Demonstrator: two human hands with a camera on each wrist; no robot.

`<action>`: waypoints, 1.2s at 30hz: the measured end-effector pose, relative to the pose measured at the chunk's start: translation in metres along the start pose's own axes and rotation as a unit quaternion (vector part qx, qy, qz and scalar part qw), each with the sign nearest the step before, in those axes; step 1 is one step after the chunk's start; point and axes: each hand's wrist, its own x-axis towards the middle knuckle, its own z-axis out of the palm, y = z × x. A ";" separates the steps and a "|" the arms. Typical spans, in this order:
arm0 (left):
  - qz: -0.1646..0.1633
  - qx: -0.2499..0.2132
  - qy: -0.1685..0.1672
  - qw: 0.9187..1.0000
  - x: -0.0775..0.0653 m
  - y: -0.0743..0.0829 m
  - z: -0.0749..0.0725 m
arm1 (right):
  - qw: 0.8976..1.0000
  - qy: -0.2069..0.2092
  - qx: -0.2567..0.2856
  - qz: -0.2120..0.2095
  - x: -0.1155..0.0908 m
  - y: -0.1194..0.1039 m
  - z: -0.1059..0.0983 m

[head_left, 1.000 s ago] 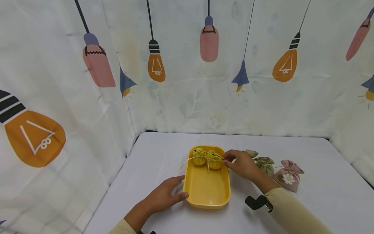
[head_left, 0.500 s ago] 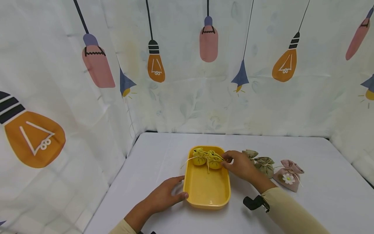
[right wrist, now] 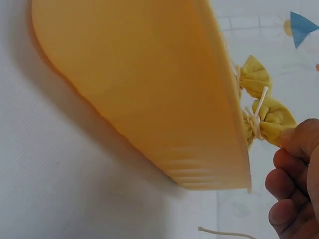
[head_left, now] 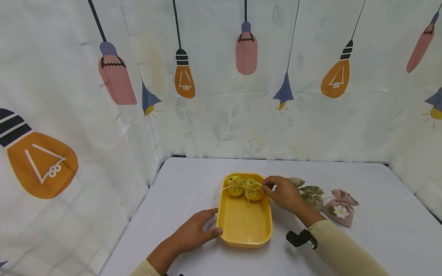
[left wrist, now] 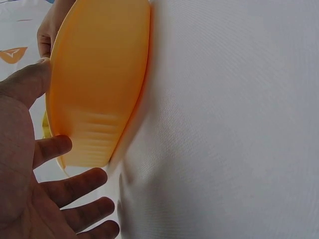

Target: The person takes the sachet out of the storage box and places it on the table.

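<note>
Two small yellow drawstring pouches sit side by side at the far end of a yellow plastic tray [head_left: 245,226]. My right hand [head_left: 284,194] pinches the gathered top of the right pouch [head_left: 253,191] between thumb and finger; the right wrist view shows this pouch's cloth neck [right wrist: 274,119] tied with pale cord. The left pouch [head_left: 236,186] stands free beside it. At the tray's near left side is my left hand [head_left: 195,231], its thumb on the rim and its fingers spread straight along the outer wall, as the left wrist view shows.
Right of the tray, partly behind my right hand, lie two olive-green pouches, the nearer one [head_left: 312,196] more visible. Beside them is a pink pouch [head_left: 340,209] with a white flower. A printed curtain [head_left: 214,115] hangs behind the white table [head_left: 186,180].
My right hand has shifted very slightly left along the right pouch's top. The left hand, the tray and the other pouches stay where they were.
</note>
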 end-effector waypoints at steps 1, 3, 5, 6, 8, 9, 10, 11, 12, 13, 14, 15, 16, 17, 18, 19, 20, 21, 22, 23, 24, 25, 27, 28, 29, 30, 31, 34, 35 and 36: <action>0.003 0.001 0.001 1.000 0.000 0.000 0.000 | 1.000 0.007 0.000 -0.004 0.000 0.000 0.000; 0.009 0.002 0.002 1.000 0.000 -0.001 0.000 | 1.000 0.015 0.003 -0.010 0.001 0.000 -0.001; 0.013 0.003 0.003 1.000 0.001 -0.001 0.000 | 1.000 0.021 0.003 -0.011 0.001 -0.001 -0.002; 0.016 0.005 0.004 1.000 0.001 -0.002 0.000 | 1.000 0.021 0.004 -0.009 0.001 -0.002 -0.003; 0.018 0.006 0.005 1.000 0.001 -0.002 0.000 | 1.000 0.021 0.006 -0.006 0.001 -0.003 -0.005; 0.020 0.006 0.005 1.000 0.001 -0.002 0.000 | 1.000 0.023 0.006 -0.004 0.000 -0.005 -0.006; 0.020 0.006 0.005 1.000 0.001 -0.002 0.001 | 1.000 0.024 0.005 -0.004 0.000 -0.006 -0.007; 0.020 0.006 0.006 1.000 0.001 -0.003 0.001 | 1.000 0.026 0.005 -0.005 -0.001 -0.007 -0.009; 0.020 0.005 0.006 1.000 0.001 -0.003 0.001 | 1.000 0.028 0.006 -0.007 -0.001 -0.008 -0.010; 0.021 0.004 0.006 1.000 0.001 -0.003 0.001 | 0.999 0.031 0.008 -0.008 -0.002 -0.009 -0.012; 0.021 0.004 0.006 1.000 0.001 -0.003 0.001 | 0.999 0.035 0.008 -0.008 -0.002 -0.010 -0.013; 0.021 0.005 0.006 1.000 0.000 -0.003 0.001 | 0.999 0.039 0.009 -0.008 -0.002 -0.011 -0.015; 0.021 0.006 0.007 1.000 0.000 -0.003 0.001 | 0.999 0.040 0.010 -0.008 -0.003 -0.012 -0.016; 0.020 0.007 0.007 1.000 0.000 -0.003 0.001 | 0.999 0.041 0.012 -0.005 -0.003 -0.013 -0.018; 0.021 0.008 0.008 1.000 0.000 -0.003 0.001 | 0.999 0.042 0.012 -0.002 -0.003 -0.015 -0.019; 0.021 0.010 0.009 1.000 0.000 -0.002 0.001 | 0.999 0.042 0.012 0.004 -0.004 -0.016 -0.021; 0.020 0.011 0.010 1.000 0.000 -0.002 0.001 | 0.999 0.042 0.010 0.008 -0.004 -0.017 -0.022; 0.020 0.011 0.010 1.000 0.000 -0.002 0.001 | 0.999 0.043 0.009 0.012 -0.004 -0.018 -0.023; 0.019 0.011 0.010 1.000 0.000 -0.002 0.001 | 0.999 0.044 0.008 0.015 -0.005 -0.019 -0.025; 0.019 0.010 0.009 1.000 0.000 -0.002 0.001 | 0.999 0.047 0.007 0.017 -0.005 -0.020 -0.026; 0.019 0.010 0.009 1.000 0.000 -0.002 0.001 | 0.999 0.051 0.007 0.018 -0.005 -0.022 -0.028; 0.020 0.009 0.009 1.000 0.000 -0.002 0.000 | 0.998 0.055 0.007 0.018 -0.006 -0.023 -0.029; 0.021 0.009 0.008 1.000 0.001 -0.002 0.000 | 0.998 0.065 0.005 0.010 -0.006 -0.025 -0.034; 0.022 0.010 0.008 1.000 0.001 -0.002 0.000 | 0.998 0.068 0.005 0.010 -0.007 -0.027 -0.036; 0.022 0.010 0.008 1.000 0.001 -0.002 0.000 | 0.997 0.071 0.003 0.010 -0.007 -0.029 -0.038; 0.024 0.010 0.009 1.000 0.000 -0.002 0.000 | 0.997 0.073 0.003 0.011 -0.008 -0.031 -0.040; 0.024 0.009 0.009 1.000 0.000 -0.002 0.000 | 0.997 0.076 0.002 0.012 -0.008 -0.033 -0.043; 0.026 0.008 0.010 1.000 0.000 -0.002 -0.001 | 0.997 0.082 -0.001 0.017 -0.010 -0.037 -0.048; 0.026 0.007 0.010 1.000 0.000 -0.002 -0.001 | 0.996 0.085 -0.002 0.014 -0.010 -0.037 -0.050; 0.026 0.006 0.010 1.000 -0.001 -0.002 -0.001 | 0.996 0.088 -0.001 0.011 -0.011 -0.037 -0.051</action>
